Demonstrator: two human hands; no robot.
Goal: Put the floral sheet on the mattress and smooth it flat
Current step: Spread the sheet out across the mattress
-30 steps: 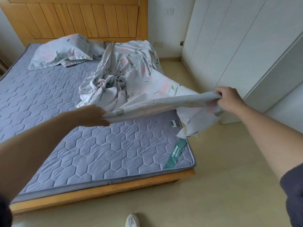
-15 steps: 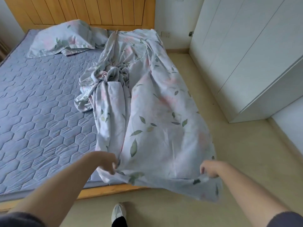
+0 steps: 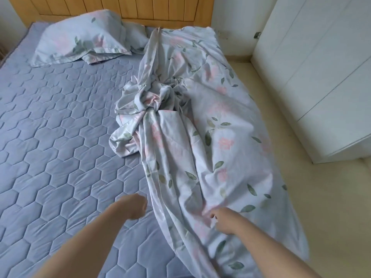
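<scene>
The floral sheet [image 3: 200,137] lies along the right edge of the mattress [image 3: 60,137], bunched in the middle and hanging off the side. Our left hand [image 3: 133,205], fingers curled on nothing, is just beside it. Our right hand [image 3: 223,219] rests on it; its fingers we cannot tell. It looks light and soft, so pinching its loose left edge should work best

The person's left forearm [image 3: 88,249] and right forearm [image 3: 267,247] showed bare from the lower edge of the view to the wrists, long and tapering, with smooth outlines. The left hand [image 3: 136,205] was bare too, its knuckles forming a rounded ridge. The right hand [image 3: 224,219] was likewise bare, but motion blur smeared it and its fingers could not be told apart.
</scene>
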